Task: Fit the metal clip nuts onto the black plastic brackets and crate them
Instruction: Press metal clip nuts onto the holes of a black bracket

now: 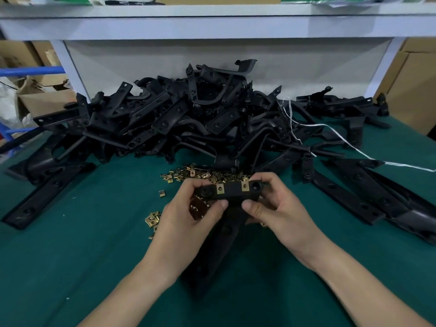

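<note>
Left hand (188, 215) and right hand (276, 208) pinch one bracket (232, 194), two clip nuts (220, 188) fitted.
Bracket held over mid-table (82, 244), long axis left-right, one hand at each end, equally near; loose nuts (207, 174) lie just behind, toward the far edge.

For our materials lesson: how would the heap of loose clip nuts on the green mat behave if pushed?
The clip nuts look small and separate, so they would probably scatter, not shift together. Their flat folded shape suggests sliding rather than rolling.
</note>
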Available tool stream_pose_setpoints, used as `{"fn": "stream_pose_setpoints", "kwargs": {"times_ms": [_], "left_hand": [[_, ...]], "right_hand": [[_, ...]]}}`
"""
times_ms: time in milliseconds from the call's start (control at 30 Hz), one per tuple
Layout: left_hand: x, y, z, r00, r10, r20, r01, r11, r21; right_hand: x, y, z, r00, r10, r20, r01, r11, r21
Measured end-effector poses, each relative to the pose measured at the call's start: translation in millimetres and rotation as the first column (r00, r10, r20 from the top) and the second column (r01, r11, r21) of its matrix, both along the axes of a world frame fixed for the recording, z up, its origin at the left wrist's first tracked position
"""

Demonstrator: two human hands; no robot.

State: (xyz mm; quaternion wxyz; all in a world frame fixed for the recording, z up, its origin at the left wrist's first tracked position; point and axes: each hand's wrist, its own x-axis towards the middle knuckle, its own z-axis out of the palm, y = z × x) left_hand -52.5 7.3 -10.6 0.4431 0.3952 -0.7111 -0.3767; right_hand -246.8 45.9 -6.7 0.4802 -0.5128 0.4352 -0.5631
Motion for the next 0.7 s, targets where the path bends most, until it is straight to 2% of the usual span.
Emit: {"fn": "stream_pose_setpoints", "kwargs": {"times_ms": [200, 400, 700], "left_hand": [[0.3, 4.5, 2.2, 0.999, -0.034, -0.005, 0.034, 0.997, -0.068], [-1.0, 4.5, -0.5, 0.998, 0.021, 0.06, -0.014, 0.992, -0.122], [-1.5, 4.5, -0.4, 0.997, 0.012, 0.076, 0.0, 0.987, -0.161]], "right_hand": [[4.2, 3.9, -0.6, 0.99, -0.008, -0.137, -0.003, 0.997, -0.081], [6.4, 4.7, 0.8, 0.984, -0.075, -0.163, 0.053, 0.99, -0.134], [8.6, 5.4, 3.6, 0.981, -0.099, -0.166, 0.079, 0.989, -0.124]]}}
